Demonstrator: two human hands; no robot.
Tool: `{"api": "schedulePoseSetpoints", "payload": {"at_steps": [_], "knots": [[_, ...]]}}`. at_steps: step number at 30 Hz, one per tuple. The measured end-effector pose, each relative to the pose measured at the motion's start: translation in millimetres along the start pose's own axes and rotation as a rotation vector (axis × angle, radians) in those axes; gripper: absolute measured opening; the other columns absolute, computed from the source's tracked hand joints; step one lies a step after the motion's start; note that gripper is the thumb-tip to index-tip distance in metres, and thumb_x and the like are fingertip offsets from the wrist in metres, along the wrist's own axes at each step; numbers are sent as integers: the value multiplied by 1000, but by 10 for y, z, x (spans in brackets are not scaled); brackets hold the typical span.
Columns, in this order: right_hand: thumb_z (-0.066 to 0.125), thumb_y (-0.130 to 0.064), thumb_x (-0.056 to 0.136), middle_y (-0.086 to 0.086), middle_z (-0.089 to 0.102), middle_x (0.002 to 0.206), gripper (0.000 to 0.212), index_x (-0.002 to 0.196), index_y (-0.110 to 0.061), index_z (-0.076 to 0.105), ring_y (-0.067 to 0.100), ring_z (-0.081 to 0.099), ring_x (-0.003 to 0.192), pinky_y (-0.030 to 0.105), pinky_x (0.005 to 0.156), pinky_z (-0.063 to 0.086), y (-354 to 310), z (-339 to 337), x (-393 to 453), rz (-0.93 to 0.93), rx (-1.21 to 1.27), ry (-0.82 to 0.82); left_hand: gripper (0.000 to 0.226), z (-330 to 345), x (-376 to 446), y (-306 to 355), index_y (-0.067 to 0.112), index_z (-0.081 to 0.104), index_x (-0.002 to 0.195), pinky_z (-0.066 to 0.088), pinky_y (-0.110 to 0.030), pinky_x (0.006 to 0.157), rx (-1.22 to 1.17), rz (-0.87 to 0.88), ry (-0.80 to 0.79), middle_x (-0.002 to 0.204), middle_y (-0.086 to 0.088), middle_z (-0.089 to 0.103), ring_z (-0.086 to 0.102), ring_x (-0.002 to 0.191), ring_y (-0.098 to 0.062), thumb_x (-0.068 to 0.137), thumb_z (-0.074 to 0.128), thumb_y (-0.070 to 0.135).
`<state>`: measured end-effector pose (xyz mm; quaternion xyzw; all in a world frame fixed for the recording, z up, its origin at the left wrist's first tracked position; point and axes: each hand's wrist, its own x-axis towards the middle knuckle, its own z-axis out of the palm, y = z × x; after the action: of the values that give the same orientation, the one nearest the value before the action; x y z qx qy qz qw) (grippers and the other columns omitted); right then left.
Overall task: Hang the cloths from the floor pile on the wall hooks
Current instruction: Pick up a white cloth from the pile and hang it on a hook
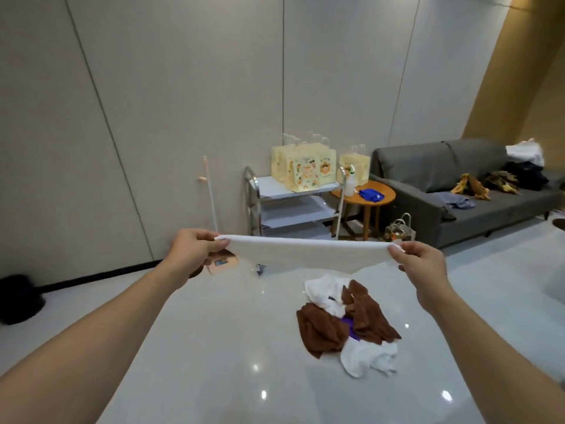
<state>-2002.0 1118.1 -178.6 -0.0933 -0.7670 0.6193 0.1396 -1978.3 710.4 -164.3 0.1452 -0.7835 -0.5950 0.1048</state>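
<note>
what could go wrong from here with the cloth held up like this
The white cloth is pinched only at its two top corners by the left hand and right hand, so either corner could slip. It also sags over the floor pile and might drag on it. No wall hook shows clearly, so the person must still find one.

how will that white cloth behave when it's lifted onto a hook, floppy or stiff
Likely floppy: the white cloth sags in the middle between the left hand and right hand. Probably light, since fingertip pinches at its corners hold it up. It should drape over a hook rather than keep its shape.
</note>
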Motion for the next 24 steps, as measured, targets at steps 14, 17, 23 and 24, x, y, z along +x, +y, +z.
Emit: {"api": "schedulePoseSetpoints", "payload": {"at_steps": [14, 17, 23, 24], "knots": [[66, -10, 92, 13, 56, 72, 7, 88, -4, 65, 23, 49, 61, 28, 52, 44, -1113, 4185, -979, -82, 116, -677, 10, -3578, -759, -1054, 9, 77, 88, 51, -32, 70, -95, -111, 754, 85, -1, 71, 62, 76, -17, 82, 81, 16], [66, -12, 93, 9, 55, 73, 7, 87, -10, 64, 23, 51, 67, 26, 53, 45, -1328, 5137, -1359, -16, 212, -811, 11, -4286, -788, -1268, 2, 74, 92, 53, -29, 72, -188, -111, 874, 89, -7, 72, 65, 78, -19, 86, 76, 11], [58, -14, 98, 6, 54, 73, 13, 84, -14, 60, 20, 49, 62, 31, 55, 40, -1859, 6978, -2147, 65, 273, -1065, 7, -5710, -778, -1588, 12, 65, 93, 48, -37, 78, -398, -154, 1026, 99, -15, 67, 62, 85, -27, 97, 59, 12], [56, -15, 99, 6, 54, 73, 14, 86, -14, 60, 19, 49, 61, 30, 55, 39, -1958, 7278, -2310, 89, 282, -1118, 7, -5936, -798, -1593, 12, 64, 94, 48, -36, 76, -390, -161, 1067, 98, -14, 67, 61, 85, -27, 98, 58, 12]]}}
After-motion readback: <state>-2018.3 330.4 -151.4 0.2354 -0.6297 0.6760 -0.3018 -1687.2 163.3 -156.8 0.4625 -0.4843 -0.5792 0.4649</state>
